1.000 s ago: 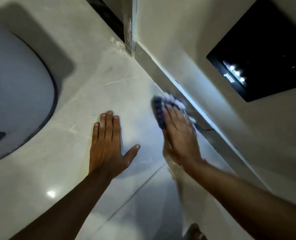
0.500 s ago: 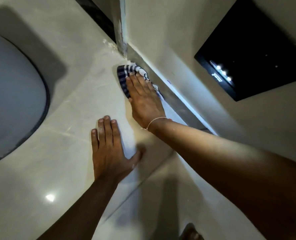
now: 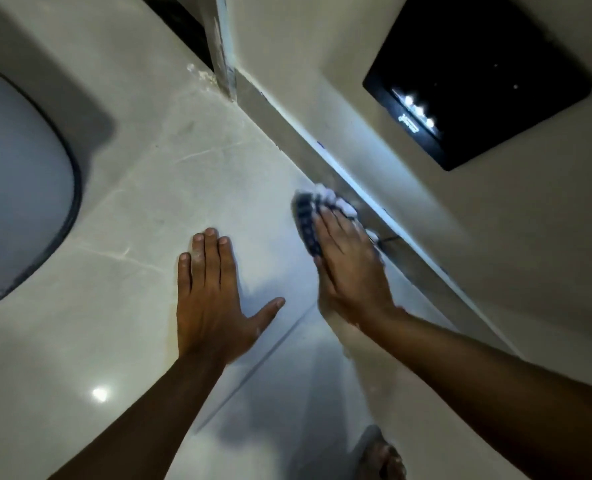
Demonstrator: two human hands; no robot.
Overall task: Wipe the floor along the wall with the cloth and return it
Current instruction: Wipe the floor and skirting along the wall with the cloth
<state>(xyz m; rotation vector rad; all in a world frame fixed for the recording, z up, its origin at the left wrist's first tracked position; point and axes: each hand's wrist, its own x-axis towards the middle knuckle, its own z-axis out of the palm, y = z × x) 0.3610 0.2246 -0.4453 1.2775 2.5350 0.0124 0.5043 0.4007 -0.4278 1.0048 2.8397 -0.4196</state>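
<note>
A blue and white striped cloth (image 3: 307,216) lies on the pale tiled floor (image 3: 183,174), right against the grey skirting (image 3: 287,133) at the foot of the wall (image 3: 322,81). My right hand (image 3: 350,268) lies flat on top of the cloth and presses it down; most of the cloth is hidden under the palm and fingers. My left hand (image 3: 211,299) rests flat on the floor to the left of it, fingers together, thumb out, holding nothing.
A large rounded white object with a dark rim (image 3: 28,188) fills the left side. A black glossy panel with small lights (image 3: 474,81) is set in the wall. A door frame post (image 3: 223,53) stands at the far corner. A foot (image 3: 381,455) shows at the bottom.
My right hand slid the cloth out to the far corner by the post, then drew it back along the skirting toward me. My left hand stayed planted.
</note>
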